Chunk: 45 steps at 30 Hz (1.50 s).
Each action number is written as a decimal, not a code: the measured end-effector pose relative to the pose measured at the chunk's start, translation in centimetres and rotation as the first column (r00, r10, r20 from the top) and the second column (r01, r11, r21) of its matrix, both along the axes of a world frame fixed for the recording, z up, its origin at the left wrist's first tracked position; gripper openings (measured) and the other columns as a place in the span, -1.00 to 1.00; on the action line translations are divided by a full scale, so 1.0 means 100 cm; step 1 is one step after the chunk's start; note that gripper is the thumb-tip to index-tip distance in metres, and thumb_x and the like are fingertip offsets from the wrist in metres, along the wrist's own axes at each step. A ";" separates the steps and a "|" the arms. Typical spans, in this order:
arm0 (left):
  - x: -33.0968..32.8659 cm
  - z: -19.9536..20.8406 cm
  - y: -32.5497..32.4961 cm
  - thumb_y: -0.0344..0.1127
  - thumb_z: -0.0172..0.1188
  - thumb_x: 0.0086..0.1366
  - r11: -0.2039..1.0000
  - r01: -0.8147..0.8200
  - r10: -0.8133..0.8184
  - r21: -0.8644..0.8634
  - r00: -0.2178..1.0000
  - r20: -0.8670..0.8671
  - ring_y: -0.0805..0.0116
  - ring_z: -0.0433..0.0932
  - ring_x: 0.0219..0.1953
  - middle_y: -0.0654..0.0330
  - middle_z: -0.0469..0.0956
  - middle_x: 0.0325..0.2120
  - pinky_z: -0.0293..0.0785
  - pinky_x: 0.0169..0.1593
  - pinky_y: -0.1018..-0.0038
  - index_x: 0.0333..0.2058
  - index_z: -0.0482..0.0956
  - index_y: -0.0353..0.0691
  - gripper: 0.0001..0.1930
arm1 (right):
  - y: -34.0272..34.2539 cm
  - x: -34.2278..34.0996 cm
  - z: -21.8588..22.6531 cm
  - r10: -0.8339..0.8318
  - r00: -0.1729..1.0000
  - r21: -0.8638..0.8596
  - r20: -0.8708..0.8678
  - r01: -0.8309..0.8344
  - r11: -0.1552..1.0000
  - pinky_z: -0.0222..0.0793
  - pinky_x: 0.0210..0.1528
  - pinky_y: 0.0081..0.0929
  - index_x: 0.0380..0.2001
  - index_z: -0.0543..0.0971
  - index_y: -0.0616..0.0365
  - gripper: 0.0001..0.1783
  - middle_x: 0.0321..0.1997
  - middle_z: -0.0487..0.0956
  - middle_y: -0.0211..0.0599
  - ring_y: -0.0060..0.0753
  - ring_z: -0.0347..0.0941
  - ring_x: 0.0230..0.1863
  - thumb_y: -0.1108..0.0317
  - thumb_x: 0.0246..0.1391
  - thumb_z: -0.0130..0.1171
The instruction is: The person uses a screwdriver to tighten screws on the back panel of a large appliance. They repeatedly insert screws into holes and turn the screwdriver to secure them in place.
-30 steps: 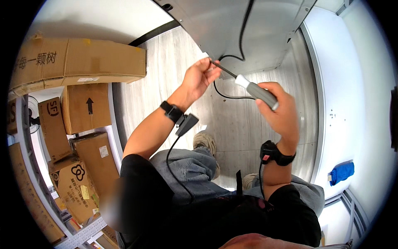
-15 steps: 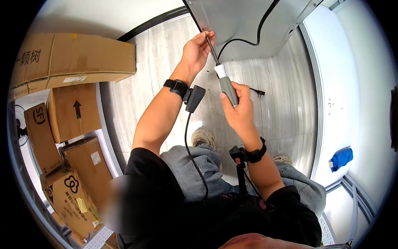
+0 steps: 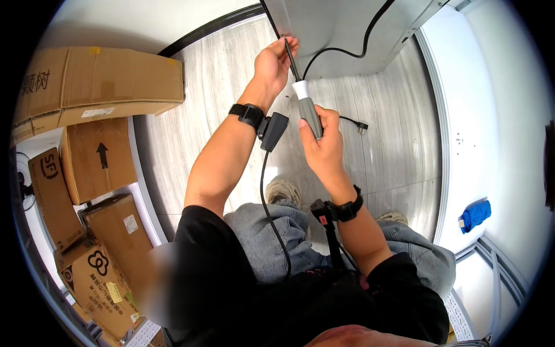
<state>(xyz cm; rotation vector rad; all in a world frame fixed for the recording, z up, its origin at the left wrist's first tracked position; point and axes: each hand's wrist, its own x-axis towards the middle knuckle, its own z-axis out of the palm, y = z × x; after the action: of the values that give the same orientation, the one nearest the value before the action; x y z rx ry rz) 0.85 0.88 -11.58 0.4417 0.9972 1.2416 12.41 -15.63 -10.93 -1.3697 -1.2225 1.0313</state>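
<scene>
A screwdriver (image 3: 310, 117) with a grey handle, white collar and long dark shaft points up and slightly left. My right hand (image 3: 325, 144) is wrapped round its handle. The fingers of my left hand (image 3: 274, 66) are pinched together around the tip end of the shaft, close to the lower left edge of a grey metal panel (image 3: 329, 26). Whether a screw sits at the tip is hidden by those fingers. A black power cord (image 3: 338, 51) curves down across the panel, passing right of the shaft.
The cord's plug (image 3: 362, 127) lies on the wood-look floor (image 3: 393, 144), right of my right hand. Several cardboard boxes (image 3: 124, 75) are stacked at the left. A blue cloth bundle (image 3: 476, 216) rests on the white surface at the right. A cable hangs from the device (image 3: 274, 131) at my left wrist.
My right hand and the screwdriver have shifted slightly up and left. My left fingers have risen a little along the panel's edge, still at the shaft's tip.
</scene>
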 end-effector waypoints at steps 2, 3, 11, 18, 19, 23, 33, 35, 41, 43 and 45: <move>0.000 0.000 0.000 -0.31 -0.14 0.37 1.000 -0.001 0.001 -0.005 1.000 -0.003 0.21 0.46 -0.07 0.05 0.49 -0.18 0.39 0.06 0.42 -0.16 0.42 -0.35 -0.76 | 0.001 0.001 -0.004 0.000 1.000 0.046 0.026 -0.002 0.999 0.41 -0.31 -0.33 -0.07 0.28 0.27 -0.58 -0.30 0.54 0.04 -0.14 0.54 -0.33 0.31 0.06 0.15; 0.000 -0.001 0.000 -0.32 -0.14 0.37 1.000 -0.002 0.002 -0.007 1.000 -0.005 0.21 0.46 -0.07 0.05 0.50 -0.18 0.39 0.06 0.42 -0.16 0.42 -0.34 -0.76 | 0.000 0.001 -0.003 0.000 1.000 0.025 0.022 -0.001 1.000 0.41 -0.32 -0.34 -0.07 0.28 0.26 -0.58 -0.30 0.54 0.04 -0.14 0.54 -0.34 0.31 0.06 0.15; -0.001 0.000 0.000 -0.32 -0.16 0.37 1.000 -0.013 0.013 -0.011 1.000 0.003 0.20 0.47 -0.08 0.05 0.50 -0.19 0.41 0.03 0.42 -0.19 0.44 -0.32 -0.76 | 0.002 0.004 -0.005 -0.003 1.000 0.033 -0.020 0.004 0.999 0.41 -0.33 -0.36 -0.09 0.29 0.27 -0.58 -0.32 0.53 0.00 -0.18 0.53 -0.37 0.33 0.05 0.16; -0.002 0.001 0.003 -0.30 -0.14 0.38 0.999 -0.018 0.019 -0.029 1.000 0.025 0.19 0.47 -0.07 0.05 0.50 -0.21 0.42 0.04 0.40 -0.22 0.45 -0.32 -0.77 | 0.004 0.006 0.001 0.013 0.997 -0.028 -0.073 -0.015 1.000 0.38 -0.35 -0.39 -0.08 0.30 0.26 -0.60 -0.34 0.52 -0.05 -0.28 0.50 -0.40 0.32 0.07 0.14; -0.002 0.001 0.003 -0.29 -0.14 0.38 0.999 -0.016 0.017 -0.031 0.999 0.029 0.19 0.46 -0.07 0.05 0.50 -0.21 0.41 0.05 0.39 -0.22 0.45 -0.32 -0.76 | 0.006 0.004 0.000 0.010 0.994 -0.028 -0.112 -0.013 1.000 0.38 -0.36 -0.40 -0.08 0.30 0.25 -0.61 -0.34 0.51 -0.06 -0.30 0.49 -0.40 0.32 0.08 0.13; -0.003 0.003 0.002 -0.26 -0.14 0.39 0.999 -0.016 0.017 -0.040 0.999 0.029 0.18 0.46 -0.06 0.04 0.49 -0.21 0.40 0.07 0.39 -0.23 0.45 -0.33 -0.74 | 0.005 -0.001 0.003 -0.004 0.989 -0.062 -0.147 -0.005 0.998 0.36 -0.36 -0.42 -0.08 0.29 0.26 -0.62 -0.34 0.51 -0.08 -0.34 0.46 -0.39 0.31 0.11 0.10; -0.002 0.014 -0.008 -0.34 -0.20 0.37 0.998 0.065 -0.064 0.007 0.990 -0.127 0.19 0.42 -0.02 0.01 0.47 -0.15 0.32 0.14 0.37 -0.16 0.44 -0.41 -0.71 | 0.002 -0.009 0.011 -0.090 0.959 -0.229 -0.269 0.027 0.973 0.36 -0.52 -0.57 -0.05 0.31 0.32 -0.62 -0.22 0.40 -0.17 -0.46 0.43 -0.45 0.26 0.19 0.00; -0.002 0.013 -0.006 -0.33 -0.20 0.37 0.998 0.066 -0.065 0.006 0.989 -0.132 0.20 0.42 -0.03 0.01 0.46 -0.14 0.32 0.14 0.38 -0.17 0.44 -0.41 -0.71 | 0.002 -0.010 0.009 -0.101 0.944 -0.188 -0.315 0.043 0.981 0.33 -0.60 -0.63 -0.03 0.29 0.31 -0.61 -0.21 0.38 -0.17 -0.52 0.40 -0.54 0.25 0.20 -0.01; -0.002 0.010 -0.003 -0.34 -0.20 0.36 0.999 0.052 -0.052 -0.002 0.993 -0.107 0.21 0.42 -0.04 0.01 0.47 -0.12 0.31 0.11 0.40 -0.18 0.46 -0.41 -0.71 | 0.010 -0.006 0.021 -0.181 0.901 -0.297 -0.395 0.061 0.953 0.31 -0.67 -0.58 -0.04 0.25 0.33 -0.60 -0.25 0.35 -0.19 -0.58 0.34 -0.65 0.31 0.16 0.05; -0.002 0.012 -0.003 -0.34 -0.20 0.36 0.999 0.051 -0.052 -0.011 0.992 -0.112 0.21 0.42 -0.03 0.01 0.47 -0.13 0.31 0.11 0.40 -0.18 0.46 -0.42 -0.71 | 0.011 -0.010 0.013 -0.143 0.883 -0.284 -0.448 0.012 0.959 0.31 -0.67 -0.58 -0.08 0.27 0.33 -0.62 -0.23 0.36 -0.16 -0.58 0.33 -0.66 0.30 0.16 0.06; -0.001 0.013 -0.004 -0.34 -0.21 0.36 0.999 0.050 -0.051 -0.009 0.992 -0.114 0.21 0.42 -0.03 0.00 0.47 -0.13 0.31 0.12 0.39 -0.18 0.45 -0.43 -0.70 | 0.012 -0.010 0.010 -0.165 0.843 -0.308 -0.511 -0.001 0.951 0.29 -0.68 -0.59 -0.12 0.29 0.32 -0.63 -0.21 0.37 -0.14 -0.59 0.32 -0.67 0.28 0.15 0.07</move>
<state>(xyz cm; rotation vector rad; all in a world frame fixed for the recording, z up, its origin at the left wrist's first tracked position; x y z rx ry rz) 0.80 0.49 -10.28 0.5353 1.0797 1.1782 11.41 -14.46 -9.93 -1.2212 -0.6014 1.4584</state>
